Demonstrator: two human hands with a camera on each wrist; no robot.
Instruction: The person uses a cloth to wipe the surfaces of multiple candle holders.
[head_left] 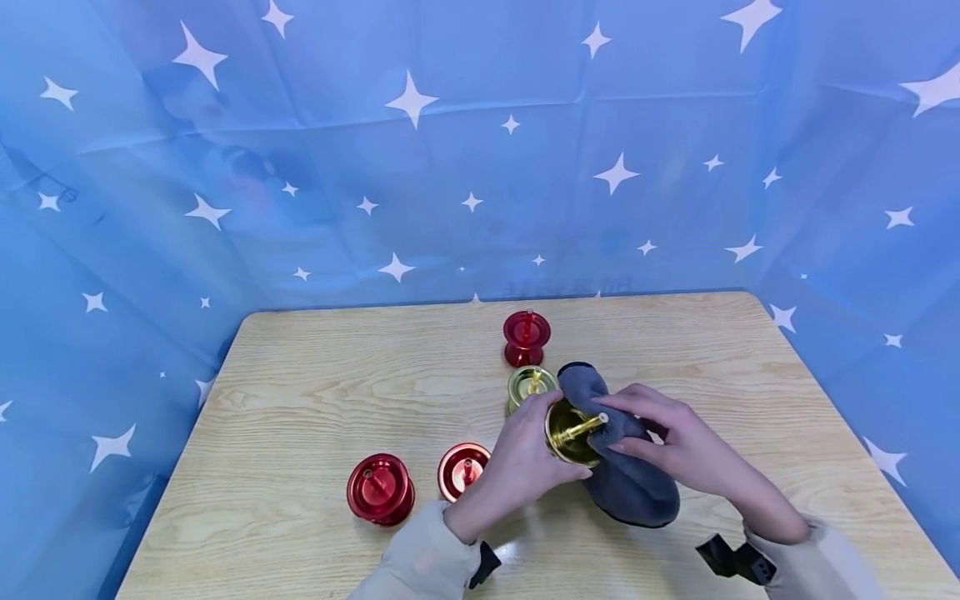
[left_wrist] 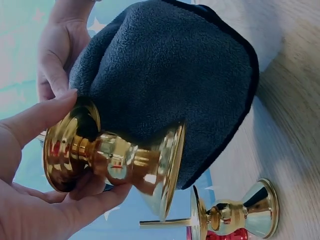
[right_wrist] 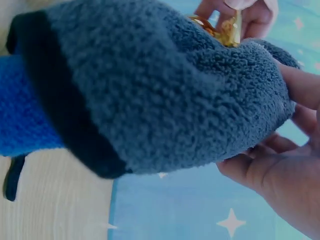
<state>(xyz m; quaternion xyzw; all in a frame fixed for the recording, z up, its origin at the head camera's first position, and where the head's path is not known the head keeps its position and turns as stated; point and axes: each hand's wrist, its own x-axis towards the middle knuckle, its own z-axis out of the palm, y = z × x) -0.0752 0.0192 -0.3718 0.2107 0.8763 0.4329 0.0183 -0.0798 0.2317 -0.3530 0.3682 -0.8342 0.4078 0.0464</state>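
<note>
My left hand (head_left: 517, 458) grips a shiny gold candle holder (left_wrist: 115, 160) by its wide end, thumb on one side and fingers on the other. The holder is tilted, and a thin spike rises from its cup in the head view. With my right hand (head_left: 686, 442) I pinch a fluffy dark grey cloth (head_left: 633, 487) with black edging. That cloth lies against the holder's side and hangs below it. A second gold candle holder (head_left: 530, 385) stands on the table just behind my left hand. Part of the held holder is hidden by the cloth in the right wrist view.
Three red candle holders stand on the wooden table (head_left: 300, 400): one at the back (head_left: 527, 337), one beside my left wrist (head_left: 457, 468), one farther left (head_left: 381, 490). Blue fabric (right_wrist: 25, 107) shows beyond the cloth. A starry blue curtain (head_left: 450, 167) surrounds the table.
</note>
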